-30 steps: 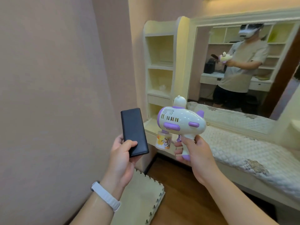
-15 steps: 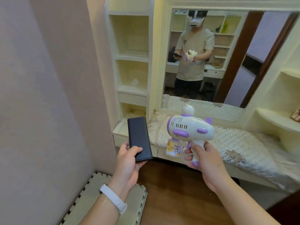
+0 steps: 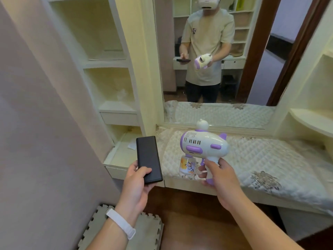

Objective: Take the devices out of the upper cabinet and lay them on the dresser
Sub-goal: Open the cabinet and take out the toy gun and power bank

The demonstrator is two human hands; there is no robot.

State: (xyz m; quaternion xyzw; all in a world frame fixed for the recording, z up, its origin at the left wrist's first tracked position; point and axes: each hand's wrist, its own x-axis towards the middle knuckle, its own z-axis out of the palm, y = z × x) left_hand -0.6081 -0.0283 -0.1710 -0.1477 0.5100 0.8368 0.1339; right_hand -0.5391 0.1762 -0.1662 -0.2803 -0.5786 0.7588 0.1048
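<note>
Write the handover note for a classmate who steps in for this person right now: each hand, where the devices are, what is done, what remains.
Left hand: closed on the black power bank, held in the air above the dresser's left edge.
Right hand: closed on the grip of the white and purple toy gun, held above the quilted cover on the dresser top.
Done: both devices are in hand at the dresser.
Left: lay both on the quilted cover; neither rests on it yet. Whether more devices remain in the upper cabinet cannot be seen from this view.
</note>
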